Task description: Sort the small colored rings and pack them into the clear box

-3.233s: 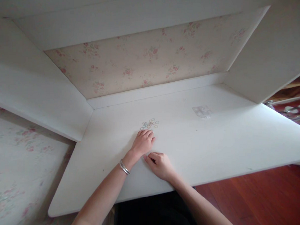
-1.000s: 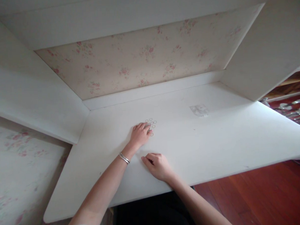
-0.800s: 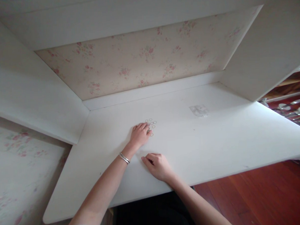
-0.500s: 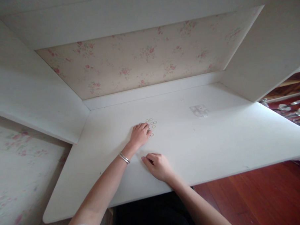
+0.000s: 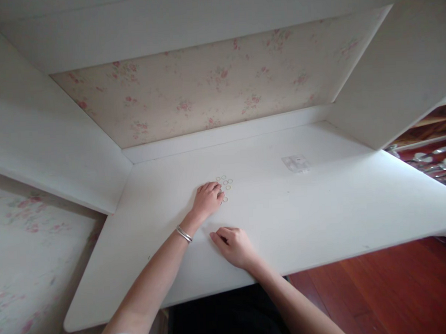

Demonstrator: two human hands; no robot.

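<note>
Several thin, pale rings (image 5: 228,187) lie in a loose cluster on the white desk (image 5: 321,207). My left hand (image 5: 207,199) rests palm down at the cluster's left side and covers part of it. Its fingers reach forward and its thumb stands apart; whatever lies under the palm is hidden. A silver bangle (image 5: 184,234) circles that wrist. Closer to me, my right hand (image 5: 235,247) sits on the desk as a loose fist, thumb beside the curled fingers, with no object showing in it.
A small clear plastic bag (image 5: 296,164) lies flat towards the back right. White side panels (image 5: 54,110) and a floral-papered back wall (image 5: 205,89) enclose the desk. Shiny metal objects (image 5: 442,163) stand past its right end, and red wood flooring (image 5: 379,288) shows below.
</note>
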